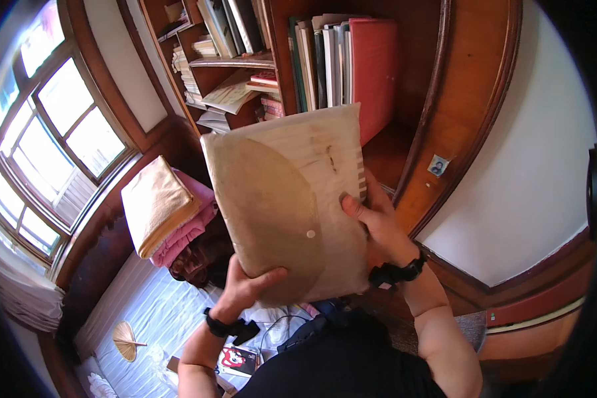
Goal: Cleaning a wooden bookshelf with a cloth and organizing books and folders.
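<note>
A yellowed document envelope (272, 192) with a curved flap and a round white button is held up in front of me, tilted a little. My left hand (249, 285) grips its lower left edge, thumb across the front and fingers hidden behind. On the right edge my right hand (375, 219) clasps it, thumb pressed on the front. Dark bands circle both wrists. Behind the envelope stands a wooden bookcase (438, 86), where a large red folder (373, 76) and several upright books (322, 66) fill part of a compartment.
Folded yellow and pink blankets (158, 199) are stacked left, by the window (60, 139). Below them spreads a bed with a pale sheet (136, 298), bearing a hand fan (126, 341) and a dark picture-covered item (240, 360). A white wall (517, 159) stands right.
</note>
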`<state>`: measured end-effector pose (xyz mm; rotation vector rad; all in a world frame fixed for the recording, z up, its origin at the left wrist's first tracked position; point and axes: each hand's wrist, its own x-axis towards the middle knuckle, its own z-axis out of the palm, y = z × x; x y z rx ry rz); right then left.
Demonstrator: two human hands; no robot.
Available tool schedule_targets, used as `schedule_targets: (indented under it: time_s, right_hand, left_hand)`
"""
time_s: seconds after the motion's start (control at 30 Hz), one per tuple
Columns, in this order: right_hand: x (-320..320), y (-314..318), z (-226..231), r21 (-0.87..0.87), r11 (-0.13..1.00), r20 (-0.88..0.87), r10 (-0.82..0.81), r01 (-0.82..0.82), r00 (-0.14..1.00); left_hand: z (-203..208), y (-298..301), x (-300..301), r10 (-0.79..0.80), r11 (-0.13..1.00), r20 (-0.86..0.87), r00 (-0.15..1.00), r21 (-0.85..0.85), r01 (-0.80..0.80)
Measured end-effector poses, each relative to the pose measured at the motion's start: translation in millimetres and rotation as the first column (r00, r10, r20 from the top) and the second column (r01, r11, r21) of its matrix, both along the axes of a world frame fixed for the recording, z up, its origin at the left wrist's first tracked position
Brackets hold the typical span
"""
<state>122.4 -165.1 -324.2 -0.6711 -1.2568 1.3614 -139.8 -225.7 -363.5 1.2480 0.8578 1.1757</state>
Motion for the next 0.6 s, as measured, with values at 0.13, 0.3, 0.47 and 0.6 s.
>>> schedule_targets:
  time_s: [0.13, 0.3, 0.47, 0.6]
  right_hand:
    - [31, -18, 35, 0.271, 0.958, 0.264, -0.169, 0.095, 0.95]
    - [55, -47, 41, 0.509, 0.83, 0.299, -0.42, 0.229, 0.857]
    - [93, -80, 15, 0.321, 0.89, 0.215, -0.401, 0.323, 0.891]
    - [108, -95, -1, 0.194, 0.888, 0.214, -0.454, 0.417, 0.865]
  left_hand:
    - [-3, 12, 46, -0.025, 0.989, 0.294, 0.956, -0.131, 0.067]
    - [2, 49, 61, 0.216, 0.937, 0.172, 0.961, 0.239, -0.254]
    - [30, 93, 95, 0.386, 0.778, 0.065, 0.92, 0.513, -0.363]
    - [36, 123, 145, 0.348, 0.723, 0.198, 0.917, 0.566, -0.396]
